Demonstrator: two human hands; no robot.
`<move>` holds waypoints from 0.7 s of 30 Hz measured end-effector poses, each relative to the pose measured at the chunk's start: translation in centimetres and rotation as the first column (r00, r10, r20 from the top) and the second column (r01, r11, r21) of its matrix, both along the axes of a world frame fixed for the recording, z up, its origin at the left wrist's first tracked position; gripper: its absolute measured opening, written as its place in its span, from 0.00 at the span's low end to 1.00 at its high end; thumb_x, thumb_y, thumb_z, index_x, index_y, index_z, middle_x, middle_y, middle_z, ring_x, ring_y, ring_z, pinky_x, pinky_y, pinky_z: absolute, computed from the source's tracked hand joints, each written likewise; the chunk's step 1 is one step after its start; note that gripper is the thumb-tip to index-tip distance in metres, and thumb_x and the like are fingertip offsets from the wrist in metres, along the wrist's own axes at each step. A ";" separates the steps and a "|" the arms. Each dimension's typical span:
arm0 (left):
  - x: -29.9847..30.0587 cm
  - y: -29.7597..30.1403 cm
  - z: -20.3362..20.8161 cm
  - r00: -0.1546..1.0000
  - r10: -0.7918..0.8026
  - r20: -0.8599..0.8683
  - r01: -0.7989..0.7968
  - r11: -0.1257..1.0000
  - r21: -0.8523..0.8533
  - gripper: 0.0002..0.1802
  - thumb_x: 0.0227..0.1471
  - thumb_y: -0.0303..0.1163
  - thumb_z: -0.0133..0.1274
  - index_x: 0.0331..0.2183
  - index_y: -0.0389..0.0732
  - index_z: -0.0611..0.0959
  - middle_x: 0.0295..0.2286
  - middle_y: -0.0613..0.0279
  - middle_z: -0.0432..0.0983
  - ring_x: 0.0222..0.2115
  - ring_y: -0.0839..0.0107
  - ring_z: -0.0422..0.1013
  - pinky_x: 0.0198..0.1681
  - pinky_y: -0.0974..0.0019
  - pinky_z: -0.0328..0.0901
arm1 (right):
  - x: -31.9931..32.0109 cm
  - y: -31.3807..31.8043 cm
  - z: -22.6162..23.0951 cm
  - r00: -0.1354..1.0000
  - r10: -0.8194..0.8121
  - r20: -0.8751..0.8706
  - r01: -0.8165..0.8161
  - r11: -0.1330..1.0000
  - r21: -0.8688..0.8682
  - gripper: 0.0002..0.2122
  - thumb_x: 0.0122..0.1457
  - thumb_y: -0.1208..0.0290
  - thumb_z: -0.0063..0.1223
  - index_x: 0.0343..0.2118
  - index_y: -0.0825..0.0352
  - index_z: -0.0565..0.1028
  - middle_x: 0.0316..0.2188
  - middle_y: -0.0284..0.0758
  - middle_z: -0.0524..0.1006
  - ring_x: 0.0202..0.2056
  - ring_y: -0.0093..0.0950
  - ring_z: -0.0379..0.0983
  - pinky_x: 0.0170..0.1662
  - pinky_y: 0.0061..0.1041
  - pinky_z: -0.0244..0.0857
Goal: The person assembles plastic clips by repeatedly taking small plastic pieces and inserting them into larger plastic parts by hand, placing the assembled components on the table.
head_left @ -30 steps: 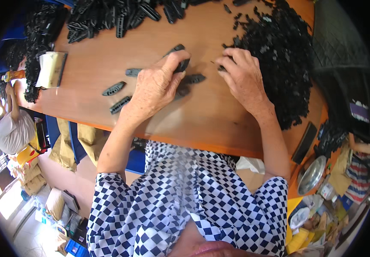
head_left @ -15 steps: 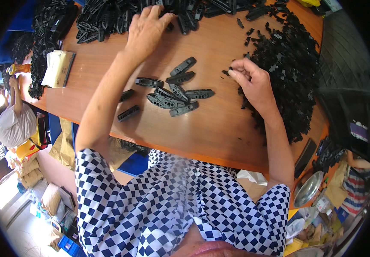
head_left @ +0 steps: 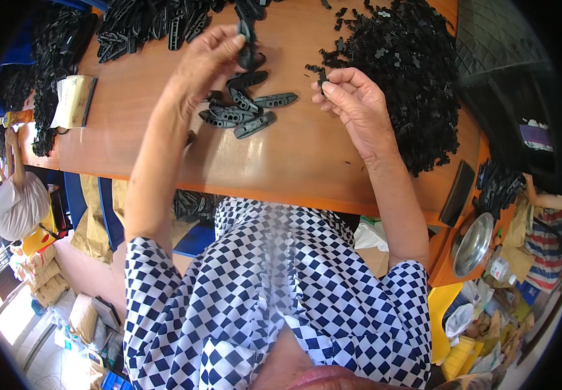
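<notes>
The left hand (head_left: 206,55) pinches 1 long black plastic piece (head_left: 247,40) above the wooden table (head_left: 307,156), the right hand (head_left: 352,97) grips a small black clip (head_left: 322,77); joining them probably needs careful alignment.

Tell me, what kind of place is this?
Probably a small workshop where plastic parts get put together by hand. Heaps of small black pieces cover a wooden table, the left hand holds a long black part, and another person sits among cardboard boxes.

A single head-worn fisheye view looks steeply down, close over the wooden table (head_left: 307,156) and the wearer's lap.
</notes>
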State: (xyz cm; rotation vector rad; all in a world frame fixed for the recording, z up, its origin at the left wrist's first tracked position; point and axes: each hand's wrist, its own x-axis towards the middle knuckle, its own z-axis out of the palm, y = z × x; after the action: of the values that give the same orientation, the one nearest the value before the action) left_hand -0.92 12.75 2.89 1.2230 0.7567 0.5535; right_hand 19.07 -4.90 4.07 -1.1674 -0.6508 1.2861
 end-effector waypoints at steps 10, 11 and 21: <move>1.7 -10.1 1.1 0.882 0.014 0.471 0.165 0.927 -0.338 0.13 0.58 0.32 0.49 0.44 0.38 0.75 0.39 0.52 0.76 0.38 0.66 0.76 0.41 0.70 0.72 | -2.9 -2.5 0.9 0.993 -0.071 -0.096 0.084 0.987 0.136 0.04 0.57 0.76 0.54 0.35 0.68 0.73 0.30 0.36 0.79 0.31 0.20 0.75 0.35 0.17 0.64; 1.7 -10.4 1.1 0.885 0.021 0.466 0.158 0.926 -0.343 0.13 0.58 0.31 0.49 0.44 0.39 0.75 0.38 0.55 0.77 0.37 0.69 0.76 0.40 0.71 0.72 | -2.9 -2.7 1.0 0.993 -0.082 -0.086 0.093 0.986 0.140 0.04 0.57 0.75 0.54 0.34 0.68 0.73 0.30 0.35 0.79 0.31 0.20 0.75 0.35 0.17 0.64; 2.3 -12.5 1.6 0.944 0.049 0.325 0.000 0.988 -0.152 0.10 0.58 0.31 0.50 0.43 0.44 0.75 0.36 0.70 0.77 0.34 0.83 0.71 0.37 0.78 0.66 | -4.7 -3.8 1.4 0.982 -0.166 -0.090 0.178 0.972 0.154 0.05 0.56 0.74 0.56 0.33 0.70 0.75 0.35 0.30 0.74 0.38 0.16 0.67 0.45 0.18 0.61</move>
State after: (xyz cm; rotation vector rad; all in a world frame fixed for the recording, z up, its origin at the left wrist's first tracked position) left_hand 1.39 0.21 4.50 0.9516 0.5200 0.6889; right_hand 14.39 -8.65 5.45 -1.0136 -0.5733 1.1046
